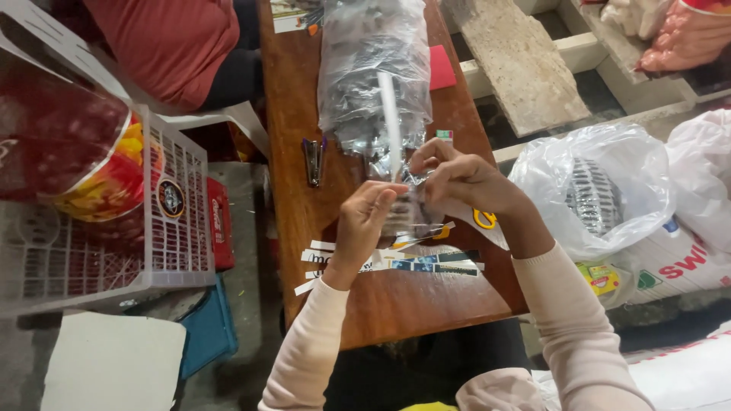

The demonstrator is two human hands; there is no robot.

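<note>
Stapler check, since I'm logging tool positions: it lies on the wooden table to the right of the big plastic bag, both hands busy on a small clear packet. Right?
Not quite. The head view shows the stapler left of the big bag, not right. The rest holds.

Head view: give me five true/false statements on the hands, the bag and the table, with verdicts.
1. Both hands, the left hand and the right hand, grip a small clear packet. True.
2. A stapler lies on the wooden table, on the left hand's side. True.
3. The big clear bag stands on the floor. False: it lies on the table, beyond the hands.
4. Paper strips lie on the table under the hands. True.
5. The white crate sits on the table. False: it is off the table, on the left hand's side.
</note>
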